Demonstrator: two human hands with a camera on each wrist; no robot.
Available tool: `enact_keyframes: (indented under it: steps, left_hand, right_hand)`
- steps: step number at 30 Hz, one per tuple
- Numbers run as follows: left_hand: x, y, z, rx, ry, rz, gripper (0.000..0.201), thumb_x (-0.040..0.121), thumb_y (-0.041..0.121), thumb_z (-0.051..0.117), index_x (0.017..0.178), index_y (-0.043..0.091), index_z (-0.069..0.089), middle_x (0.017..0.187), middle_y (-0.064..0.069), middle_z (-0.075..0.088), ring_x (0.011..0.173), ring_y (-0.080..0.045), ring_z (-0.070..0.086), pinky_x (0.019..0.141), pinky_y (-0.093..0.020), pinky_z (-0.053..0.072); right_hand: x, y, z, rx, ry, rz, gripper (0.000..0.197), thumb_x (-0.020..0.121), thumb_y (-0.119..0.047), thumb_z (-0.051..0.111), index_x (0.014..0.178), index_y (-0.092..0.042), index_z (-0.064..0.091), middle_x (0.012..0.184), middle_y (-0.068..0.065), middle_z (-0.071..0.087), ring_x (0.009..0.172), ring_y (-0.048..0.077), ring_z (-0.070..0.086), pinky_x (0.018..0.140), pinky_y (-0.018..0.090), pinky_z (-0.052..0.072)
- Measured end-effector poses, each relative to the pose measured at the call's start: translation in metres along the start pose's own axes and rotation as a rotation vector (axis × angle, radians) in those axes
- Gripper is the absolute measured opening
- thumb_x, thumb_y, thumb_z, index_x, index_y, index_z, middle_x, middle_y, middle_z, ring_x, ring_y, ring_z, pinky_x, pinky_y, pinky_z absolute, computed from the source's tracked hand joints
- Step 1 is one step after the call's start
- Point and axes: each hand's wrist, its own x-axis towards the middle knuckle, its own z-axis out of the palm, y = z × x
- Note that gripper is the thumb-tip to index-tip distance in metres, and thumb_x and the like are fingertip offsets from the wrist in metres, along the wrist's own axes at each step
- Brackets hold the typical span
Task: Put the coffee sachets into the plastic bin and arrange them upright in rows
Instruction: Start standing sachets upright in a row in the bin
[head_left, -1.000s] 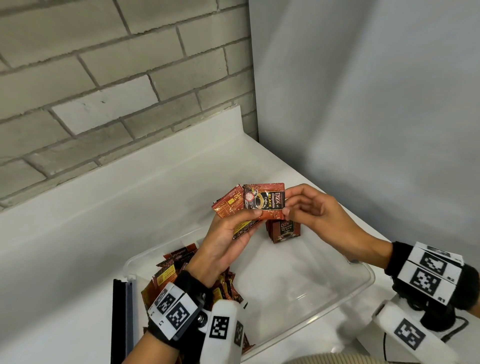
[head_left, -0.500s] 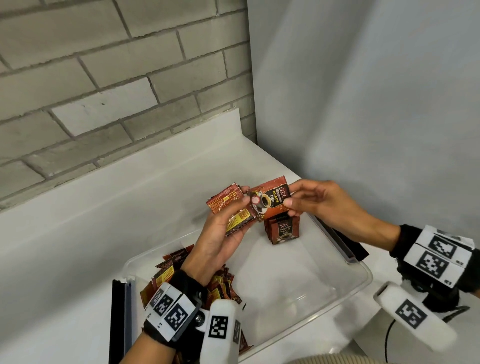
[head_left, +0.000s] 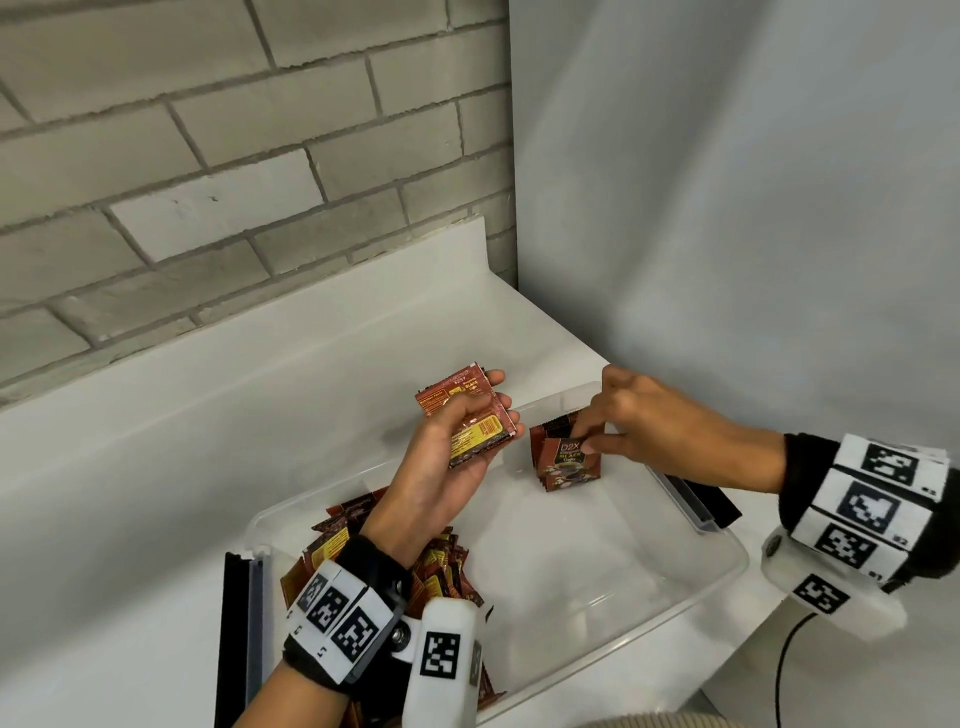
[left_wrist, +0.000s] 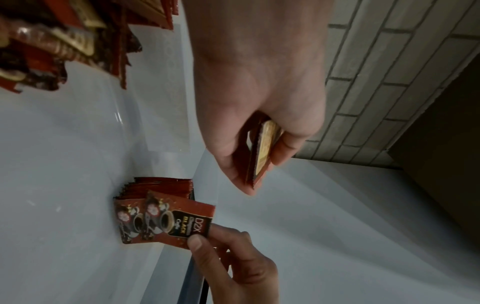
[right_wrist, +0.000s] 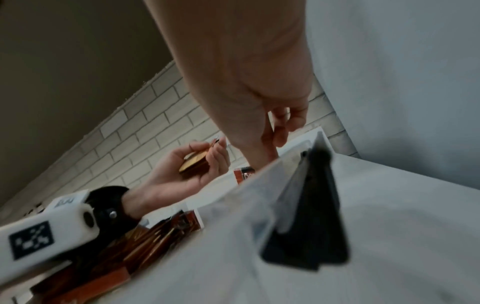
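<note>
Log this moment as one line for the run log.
right hand: pinching sachet onto upright row in bin | left hand: holding sachet stack | loose pile: unsorted

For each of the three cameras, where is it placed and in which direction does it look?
Head: worn on the head, facing forward and down at the plastic bin; both hands and wrist bands show.
Left wrist: looks along the left hand to its held sachets and the upright row.
Right wrist: low beside the bin's wall, looks along the right hand; blurred.
Shared: both wrist views show the other hand; head and left wrist views show the right hand's grip on the front sachet.
</note>
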Motion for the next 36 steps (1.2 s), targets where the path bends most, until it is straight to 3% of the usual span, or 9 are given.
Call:
enact_keyframes:
  steps: [3,7,11,16,20,23,29,33,36]
  left_hand:
    - [0.0,0.0,0.001,0.004,-0.021,0.0,0.03,0.077,0.008,0.057,0.106,0.004,0.065,0.079,-0.009,0.063,0.071,-0.019,0.064,0.069,-0.029,0.056]
    - [0.0,-0.002,0.0,0.014,-0.021,-0.001,0.029,0.077,0.007,0.059,0.105,0.005,0.066,0.081,-0.009,0.063,0.074,-0.02,0.065,0.071,-0.03,0.056]
    - [0.0,-0.003,0.0,0.031,-0.025,0.007,0.03,0.076,0.007,0.06,0.105,0.004,0.067,0.081,-0.009,0.063,0.077,-0.02,0.064,0.07,-0.03,0.057]
    - [0.0,-0.004,0.001,0.076,-0.028,0.008,0.031,0.075,0.007,0.062,0.105,0.003,0.066,0.08,-0.007,0.064,0.077,-0.021,0.063,0.071,-0.032,0.057]
    - [-0.001,-0.005,0.001,0.135,-0.037,-0.011,0.038,0.071,0.008,0.065,0.109,0.006,0.066,0.08,-0.001,0.068,0.076,-0.016,0.065,0.088,-0.039,0.055]
    - [-0.001,-0.006,0.001,0.152,-0.036,-0.023,0.04,0.072,0.009,0.066,0.112,0.008,0.066,0.082,0.002,0.07,0.079,-0.013,0.067,0.096,-0.04,0.048]
    - [0.0,-0.009,-0.001,0.176,-0.049,-0.027,0.039,0.069,0.01,0.068,0.108,0.009,0.066,0.084,-0.001,0.072,0.08,-0.012,0.069,0.077,-0.024,0.056]
    - [0.0,-0.01,-0.001,0.196,-0.056,-0.018,0.036,0.069,0.006,0.069,0.105,0.008,0.066,0.082,-0.002,0.072,0.079,-0.014,0.07,0.07,-0.023,0.056]
    - [0.0,-0.012,-0.001,0.218,-0.064,-0.005,0.031,0.069,0.005,0.069,0.1,0.009,0.066,0.082,-0.003,0.072,0.08,-0.016,0.069,0.069,-0.024,0.055]
  right_hand:
    - [0.0,-0.004,0.005,-0.107,0.006,-0.028,0.015,0.085,-0.027,0.069,0.099,-0.027,0.072,0.082,-0.004,0.04,0.076,0.02,0.046,0.059,0.021,0.029]
    - [0.002,-0.003,0.013,-0.169,0.04,-0.078,0.005,0.08,-0.024,0.071,0.083,-0.02,0.068,0.074,-0.004,0.057,0.078,0.015,0.037,0.062,0.027,0.031]
    - [0.001,-0.007,0.013,-0.222,0.047,-0.079,0.016,0.074,-0.02,0.074,0.068,-0.016,0.06,0.065,-0.007,0.061,0.076,0.013,0.03,0.06,0.03,0.033]
    - [0.001,-0.008,0.012,-0.23,0.024,-0.057,0.009,0.079,-0.018,0.071,0.082,-0.016,0.063,0.076,-0.007,0.063,0.082,0.013,0.032,0.064,0.027,0.03]
    - [0.002,-0.006,0.014,-0.18,0.02,-0.045,0.012,0.081,-0.017,0.07,0.087,-0.016,0.059,0.08,-0.006,0.061,0.086,0.014,0.034,0.062,0.026,0.026]
    - [0.001,-0.003,0.018,-0.14,0.056,-0.042,0.017,0.077,-0.015,0.073,0.082,-0.017,0.057,0.075,-0.007,0.059,0.083,0.015,0.036,0.059,0.03,0.037]
    - [0.001,0.004,0.022,-0.048,0.108,-0.056,0.017,0.077,-0.011,0.074,0.08,-0.017,0.058,0.072,-0.008,0.057,0.082,0.016,0.037,0.063,0.037,0.044]
    - [0.005,0.009,0.022,0.096,0.21,-0.053,0.016,0.079,-0.01,0.075,0.083,-0.017,0.061,0.075,-0.013,0.056,0.081,0.009,0.033,0.066,0.015,0.037]
    - [0.004,0.001,0.014,0.325,0.275,0.039,0.009,0.086,-0.023,0.07,0.087,-0.021,0.062,0.08,-0.012,0.063,0.082,0.002,0.044,0.066,0.011,0.035]
